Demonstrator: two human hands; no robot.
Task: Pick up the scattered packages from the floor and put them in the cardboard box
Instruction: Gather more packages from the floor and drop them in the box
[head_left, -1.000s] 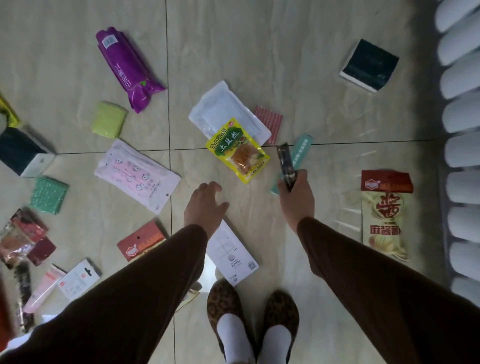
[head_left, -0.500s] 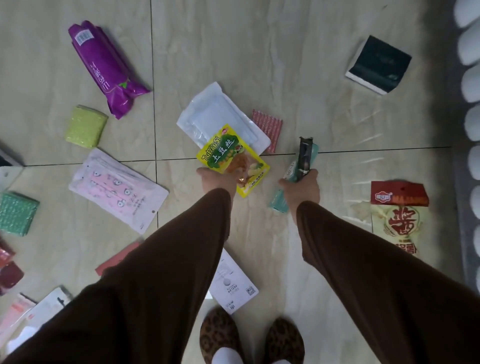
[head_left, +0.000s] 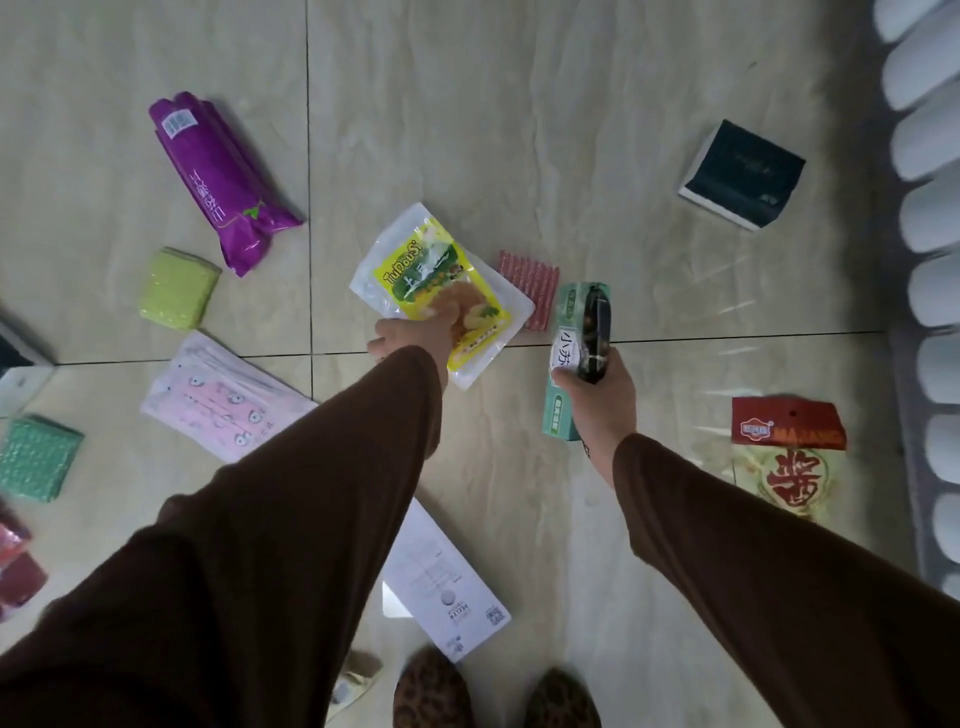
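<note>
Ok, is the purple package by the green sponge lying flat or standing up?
Lying flat. The purple package rests lengthwise on the floor tiles, its barcode label facing up, apart from both hands.

You held a yellow snack pouch (head_left: 441, 291) over a white pouch (head_left: 387, 244) in your left hand (head_left: 415, 338); your right hand (head_left: 597, 395) gripped a dark narrow packet (head_left: 595, 332) and a green carton (head_left: 563, 400). A purple pack (head_left: 218, 176) lay flat on the floor.

Dim, soft light; wide-angle edge distortion
</note>
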